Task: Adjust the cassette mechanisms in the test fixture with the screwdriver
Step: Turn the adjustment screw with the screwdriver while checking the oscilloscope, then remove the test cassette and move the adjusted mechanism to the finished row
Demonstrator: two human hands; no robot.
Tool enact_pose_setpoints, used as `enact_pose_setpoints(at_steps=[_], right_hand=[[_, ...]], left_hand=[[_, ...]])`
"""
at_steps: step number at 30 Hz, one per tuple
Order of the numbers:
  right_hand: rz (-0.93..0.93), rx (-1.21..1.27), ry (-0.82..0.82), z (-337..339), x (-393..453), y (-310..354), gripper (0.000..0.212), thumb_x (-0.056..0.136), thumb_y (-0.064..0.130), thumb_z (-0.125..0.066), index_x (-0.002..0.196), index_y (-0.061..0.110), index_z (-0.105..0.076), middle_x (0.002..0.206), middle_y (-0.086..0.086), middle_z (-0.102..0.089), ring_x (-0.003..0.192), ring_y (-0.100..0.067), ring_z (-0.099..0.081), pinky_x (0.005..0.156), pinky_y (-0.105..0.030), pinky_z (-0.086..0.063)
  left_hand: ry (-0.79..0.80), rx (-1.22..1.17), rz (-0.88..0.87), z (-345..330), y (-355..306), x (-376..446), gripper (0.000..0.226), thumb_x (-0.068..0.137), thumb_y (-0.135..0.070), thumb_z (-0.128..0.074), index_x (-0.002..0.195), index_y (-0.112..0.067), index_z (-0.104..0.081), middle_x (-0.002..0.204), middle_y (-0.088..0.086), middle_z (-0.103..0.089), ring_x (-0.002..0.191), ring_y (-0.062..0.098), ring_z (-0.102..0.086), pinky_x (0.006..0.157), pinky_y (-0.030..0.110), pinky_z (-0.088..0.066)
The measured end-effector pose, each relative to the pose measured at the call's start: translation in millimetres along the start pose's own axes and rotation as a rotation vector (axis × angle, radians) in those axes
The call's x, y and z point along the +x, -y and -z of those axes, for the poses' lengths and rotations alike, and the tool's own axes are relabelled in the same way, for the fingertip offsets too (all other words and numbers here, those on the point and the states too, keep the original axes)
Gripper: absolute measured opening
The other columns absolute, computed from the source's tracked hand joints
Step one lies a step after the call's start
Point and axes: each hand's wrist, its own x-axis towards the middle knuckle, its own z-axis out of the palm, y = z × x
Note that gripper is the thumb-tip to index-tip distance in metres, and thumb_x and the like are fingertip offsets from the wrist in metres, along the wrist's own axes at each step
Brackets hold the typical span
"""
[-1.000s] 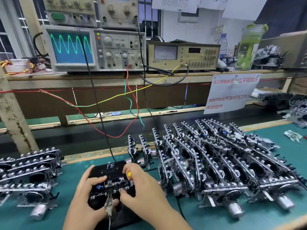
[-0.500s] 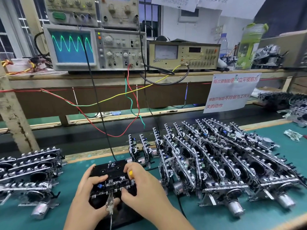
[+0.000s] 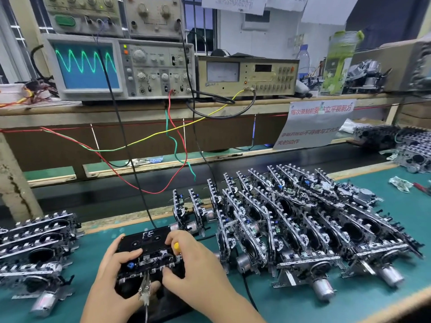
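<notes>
A cassette mechanism point(image 3: 149, 264) sits in the black test fixture point(image 3: 130, 290) at the near edge, with a black cassette marked "FE" point(image 3: 145, 241) loaded on top. My left hand point(image 3: 116, 273) grips the mechanism's left side, fingers over its top and thumb below. My right hand point(image 3: 193, 266) holds a screwdriver whose yellow handle point(image 3: 176, 247) shows between its fingers; the tip is hidden. A metal clip point(image 3: 145, 289) hangs on the mechanism's front edge.
Several cassette mechanisms point(image 3: 291, 227) stand in rows to the right; another stack point(image 3: 35, 245) lies at left. On the shelf behind, an oscilloscope point(image 3: 116, 66) shows a green sine wave, beside a meter point(image 3: 247, 75). Coloured wires point(image 3: 177, 145) hang down to the bench.
Both hands have stayed on the mechanism, with only slight finger shifts. The camera view has tilted a little.
</notes>
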Motion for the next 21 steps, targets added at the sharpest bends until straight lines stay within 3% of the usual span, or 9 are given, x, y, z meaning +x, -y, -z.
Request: enact_pose_setpoints(at_steps=[4, 8, 10, 12, 13, 15, 17, 19, 21], right_hand=[[-0.029, 0.061, 0.018, 7, -2, 1, 0.035, 0.090, 0.042, -0.059, 0.120, 0.041, -0.041, 0.102, 0.027, -0.043, 0.087, 0.004, -0.046, 0.070, -0.020, -0.037], [-0.068, 0.245, -0.055, 22, -9, 3, 0.022, 0.094, 0.032, -0.063, 0.094, 0.033, -0.041, 0.110, 0.020, -0.043, 0.082, 0.004, -0.046, 0.073, -0.014, -0.038], [-0.193, 0.553, -0.156, 37, -12, 6, 0.023, 0.094, 0.020, -0.066, 0.084, 0.024, -0.045, 0.095, 0.010, -0.046, 0.069, -0.003, -0.043, 0.066, -0.015, -0.038], [-0.336, 1.111, -0.243, 50, -14, 10, 0.018, 0.088, 0.017, -0.068, 0.082, 0.018, -0.051, 0.075, 0.006, -0.047, 0.060, -0.007, -0.038, 0.051, -0.016, -0.032], [-0.374, 1.368, -0.276, 55, -14, 11, 0.014, 0.083, 0.021, -0.068, 0.084, 0.015, -0.054, 0.071, 0.004, -0.050, 0.057, -0.007, -0.039, 0.046, -0.015, -0.029], [-0.410, 1.567, -0.288, 58, -15, 10, 0.019, 0.082, 0.027, -0.063, 0.087, 0.010, -0.060, 0.074, 0.000, -0.057, 0.059, -0.010, -0.050, 0.048, -0.017, -0.037], [-0.434, 1.461, -0.275, 52, -15, 7, 0.026, 0.097, 0.030, -0.049, 0.084, 0.010, -0.060, 0.072, -0.002, -0.057, 0.061, -0.015, -0.053, 0.058, -0.025, -0.044], [-0.455, 1.205, -0.317, 44, -15, 4, 0.038, 0.107, 0.035, -0.038, 0.078, 0.016, -0.056, 0.061, 0.000, -0.049, 0.052, -0.013, -0.045, 0.055, -0.027, -0.038], [-0.447, 1.047, -0.383, 39, -15, 3, 0.036, 0.108, 0.036, -0.041, 0.079, 0.019, -0.053, 0.057, 0.003, -0.051, 0.049, -0.011, -0.042, 0.051, -0.025, -0.037]], left_hand=[[0.013, -0.021, 0.029, 1, -4, -1, 0.075, 0.047, -0.045, -0.095, 0.113, -0.052, -0.061, 0.150, -0.036, -0.032, 0.129, -0.010, -0.042, 0.098, 0.035, -0.041], [0.131, 0.029, 0.030, 20, -8, 7, 0.074, 0.061, -0.023, -0.097, 0.114, -0.058, -0.060, 0.149, -0.044, -0.026, 0.137, -0.003, -0.039, 0.105, 0.034, -0.036], [0.255, 0.091, -0.013, 40, -14, 14, 0.061, 0.065, -0.045, -0.087, 0.116, -0.060, -0.058, 0.152, -0.042, -0.021, 0.142, -0.010, -0.029, 0.109, 0.032, -0.030], [0.318, 0.131, -0.010, 52, -24, 24, 0.045, 0.067, -0.064, -0.066, 0.111, -0.059, -0.060, 0.161, -0.030, -0.013, 0.146, -0.010, -0.018, 0.115, 0.032, -0.023], [0.321, 0.169, -0.011, 52, -30, 31, 0.041, 0.068, -0.067, -0.059, 0.107, -0.055, -0.061, 0.164, -0.022, -0.012, 0.148, -0.008, -0.013, 0.116, 0.033, -0.020], [0.332, 0.268, -0.026, 45, -44, 44, 0.040, 0.071, -0.070, -0.054, 0.103, -0.046, -0.061, 0.165, -0.010, -0.015, 0.149, -0.004, -0.012, 0.116, 0.033, -0.021], [0.439, 0.388, -0.024, 34, -59, 58, 0.060, 0.069, -0.080, -0.054, 0.119, -0.047, -0.053, 0.163, -0.012, -0.021, 0.148, 0.002, -0.020, 0.117, 0.035, -0.025], [0.601, 0.545, -0.052, 22, -64, 69, 0.093, 0.063, -0.085, -0.061, 0.143, -0.045, -0.036, 0.158, -0.014, -0.029, 0.147, 0.011, -0.025, 0.118, 0.042, -0.029], [0.688, 0.734, -0.106, 14, -64, 76, 0.114, 0.062, -0.080, -0.072, 0.155, -0.041, -0.018, 0.158, -0.009, -0.028, 0.146, 0.018, -0.024, 0.116, 0.049, -0.033]])
